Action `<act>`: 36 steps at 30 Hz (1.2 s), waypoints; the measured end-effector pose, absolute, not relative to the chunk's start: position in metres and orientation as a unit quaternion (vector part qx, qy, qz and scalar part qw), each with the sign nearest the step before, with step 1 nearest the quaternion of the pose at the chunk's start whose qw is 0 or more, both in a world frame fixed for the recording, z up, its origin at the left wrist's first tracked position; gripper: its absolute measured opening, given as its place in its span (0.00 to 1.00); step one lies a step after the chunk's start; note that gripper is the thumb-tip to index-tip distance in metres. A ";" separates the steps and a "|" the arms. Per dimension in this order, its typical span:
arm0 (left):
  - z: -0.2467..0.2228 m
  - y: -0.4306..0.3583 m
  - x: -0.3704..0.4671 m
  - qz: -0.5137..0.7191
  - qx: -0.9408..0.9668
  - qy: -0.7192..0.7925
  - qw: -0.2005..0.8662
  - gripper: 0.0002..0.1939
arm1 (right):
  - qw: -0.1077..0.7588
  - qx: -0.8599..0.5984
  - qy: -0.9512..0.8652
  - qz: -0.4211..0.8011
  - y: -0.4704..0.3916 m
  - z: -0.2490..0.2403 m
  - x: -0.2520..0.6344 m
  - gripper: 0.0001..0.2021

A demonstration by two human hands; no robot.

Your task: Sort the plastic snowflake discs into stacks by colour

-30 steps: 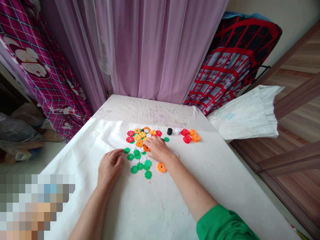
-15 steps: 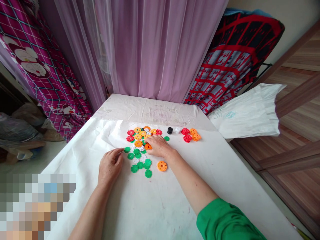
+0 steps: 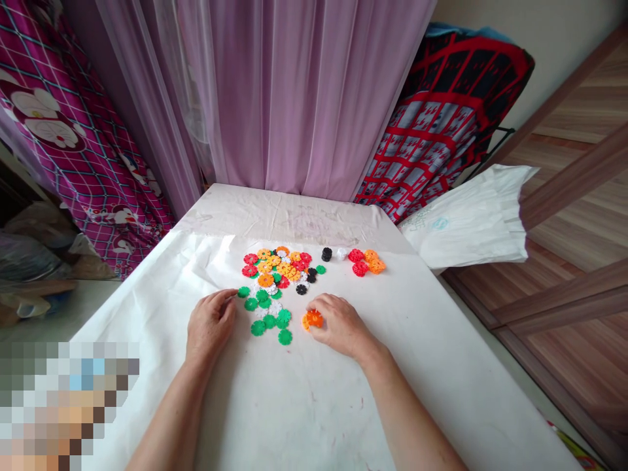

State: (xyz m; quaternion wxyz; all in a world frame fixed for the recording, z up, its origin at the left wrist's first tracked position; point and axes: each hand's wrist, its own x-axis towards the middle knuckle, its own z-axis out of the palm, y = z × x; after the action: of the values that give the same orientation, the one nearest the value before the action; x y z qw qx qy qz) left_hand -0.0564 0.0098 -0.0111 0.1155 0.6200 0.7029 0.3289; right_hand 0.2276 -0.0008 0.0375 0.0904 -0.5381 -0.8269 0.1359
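Note:
My right hand [image 3: 339,322] pinches an orange notched plastic disc [image 3: 316,318] between thumb and fingers. Right under it lies a second orange disc [image 3: 305,324], mostly covered. My left hand [image 3: 210,322] rests on the white cloth, its fingers stretched toward a green disc [image 3: 244,292] at the edge of a loose pile. Yellow discs [image 3: 283,268], red discs [image 3: 250,269] and white discs are mixed at the pile's far part. More green discs [image 3: 269,321] lie nearer me. A black disc [image 3: 301,289] sits at the pile's right side.
Sorted stacks stand farther back: black [image 3: 326,254], white [image 3: 341,254], red [image 3: 360,269] and orange [image 3: 377,265]. A white bag [image 3: 471,222] hangs over the table's right edge. Purple curtains [image 3: 304,98] hang behind the white-covered table [image 3: 304,405].
My right hand has come back from the pile toward me, bringing an orange disc over the one lying apart. My left hand stays beside the green disc. The view has shifted slightly.

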 end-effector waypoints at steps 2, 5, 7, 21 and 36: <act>-0.011 0.010 -0.056 0.330 0.620 0.703 0.113 0.20 | 0.084 -0.534 -0.831 0.131 0.000 0.036 0.225 0.13; -0.010 0.010 -0.057 0.332 0.621 0.702 0.111 0.20 | 0.075 -0.530 -0.835 0.128 0.000 0.034 0.223 0.12; -0.011 0.010 -0.057 0.331 0.621 0.701 0.114 0.20 | 0.067 -0.531 -0.835 0.131 -0.001 0.033 0.222 0.12; -0.010 0.010 -0.056 0.325 0.622 0.701 0.125 0.21 | 0.019 -0.540 -0.830 0.137 0.000 0.035 0.220 0.13; -0.012 0.009 -0.056 0.341 0.617 0.698 0.123 0.19 | 0.030 -0.477 -0.875 0.070 0.093 0.053 0.136 0.14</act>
State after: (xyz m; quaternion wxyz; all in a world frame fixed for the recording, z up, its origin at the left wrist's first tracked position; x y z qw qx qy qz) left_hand -0.0557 0.0085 -0.0125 0.1228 0.6172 0.6985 0.3407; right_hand 0.1358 0.0926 0.0533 0.0299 -0.4774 -0.8754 0.0698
